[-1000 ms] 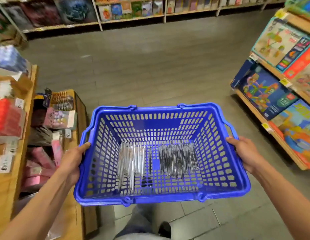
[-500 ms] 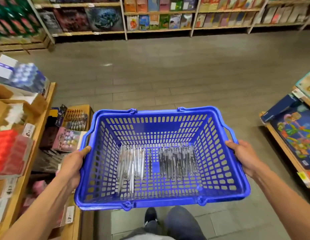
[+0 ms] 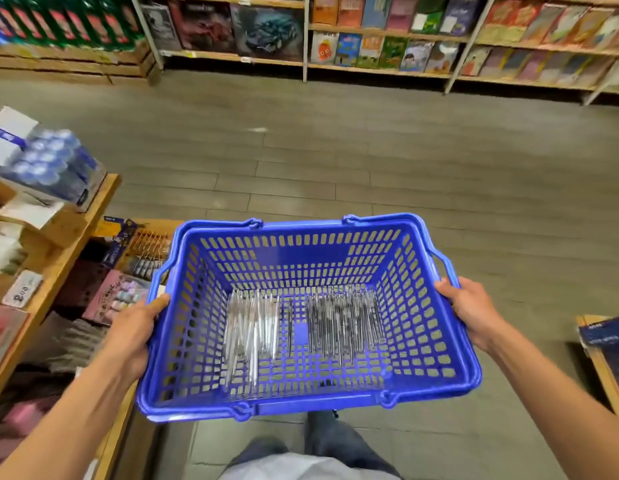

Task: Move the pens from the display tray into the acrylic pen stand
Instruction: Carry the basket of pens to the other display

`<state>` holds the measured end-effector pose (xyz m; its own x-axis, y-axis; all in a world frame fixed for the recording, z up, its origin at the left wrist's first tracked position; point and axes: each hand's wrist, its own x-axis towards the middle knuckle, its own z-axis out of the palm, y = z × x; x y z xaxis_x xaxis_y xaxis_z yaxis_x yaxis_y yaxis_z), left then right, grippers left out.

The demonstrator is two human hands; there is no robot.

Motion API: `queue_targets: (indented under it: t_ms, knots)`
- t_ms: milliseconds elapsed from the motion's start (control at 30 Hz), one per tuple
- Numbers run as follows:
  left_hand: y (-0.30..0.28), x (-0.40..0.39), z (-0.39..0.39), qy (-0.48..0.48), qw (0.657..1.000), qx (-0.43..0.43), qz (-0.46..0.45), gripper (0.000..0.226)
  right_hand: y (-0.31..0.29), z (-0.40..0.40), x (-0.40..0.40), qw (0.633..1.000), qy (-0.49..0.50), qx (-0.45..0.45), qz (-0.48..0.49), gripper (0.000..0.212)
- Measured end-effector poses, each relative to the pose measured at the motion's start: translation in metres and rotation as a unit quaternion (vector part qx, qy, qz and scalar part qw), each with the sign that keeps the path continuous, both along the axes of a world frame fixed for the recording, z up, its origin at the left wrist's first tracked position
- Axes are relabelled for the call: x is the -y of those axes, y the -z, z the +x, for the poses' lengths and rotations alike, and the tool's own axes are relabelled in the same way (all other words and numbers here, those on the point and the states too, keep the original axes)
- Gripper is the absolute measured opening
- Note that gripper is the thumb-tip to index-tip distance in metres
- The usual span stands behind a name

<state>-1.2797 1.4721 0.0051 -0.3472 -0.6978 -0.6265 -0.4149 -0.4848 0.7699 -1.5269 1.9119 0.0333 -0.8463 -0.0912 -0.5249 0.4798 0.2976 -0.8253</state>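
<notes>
Pens lie in two loose clusters on the floor of a blue plastic basket (image 3: 436, 344), pale ones (image 3: 252, 327) at left and dark ones (image 3: 342, 320) at right, as a person carries it through a shop aisle. Over the past second the view has swung leftward: the toy display at right has slid almost out of frame and the far bookshelves (image 3: 387, 46) have drawn nearer, suggesting transport rather than sorting. The left hand (image 3: 133, 329) and right hand (image 3: 472, 311), well apart, each clasp a side rim. No acrylic stand is visible.
</notes>
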Motion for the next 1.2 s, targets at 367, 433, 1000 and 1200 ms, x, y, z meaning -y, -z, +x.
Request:
queue_targets:
  t_ms: [367, 433, 1000, 1200]
  knots:
    - [0.017, 0.009, -0.067, -0.187, 0.982, -0.020, 0.026, 0.017, -0.008, -0.207, 0.139, 0.989, -0.147, 0.010, 0.021, 0.013]
    - [0.025, 0.017, -0.071, -0.230, 0.973, -0.020, 0.022, 0.019, -0.003, -0.234, 0.179, 0.982, -0.184, 0.010, 0.032, 0.012]
    - [0.065, 0.059, -0.100, -0.425, 0.903, -0.006, 0.053, 0.016, 0.053, -0.348, 0.438, 0.906, -0.409, 0.004, 0.107, 0.018]
    - [0.076, 0.036, -0.123, -0.521, 0.851, 0.012, 0.061, 0.016, 0.078, -0.363, 0.522, 0.860, -0.495, 0.018, 0.120, 0.024]
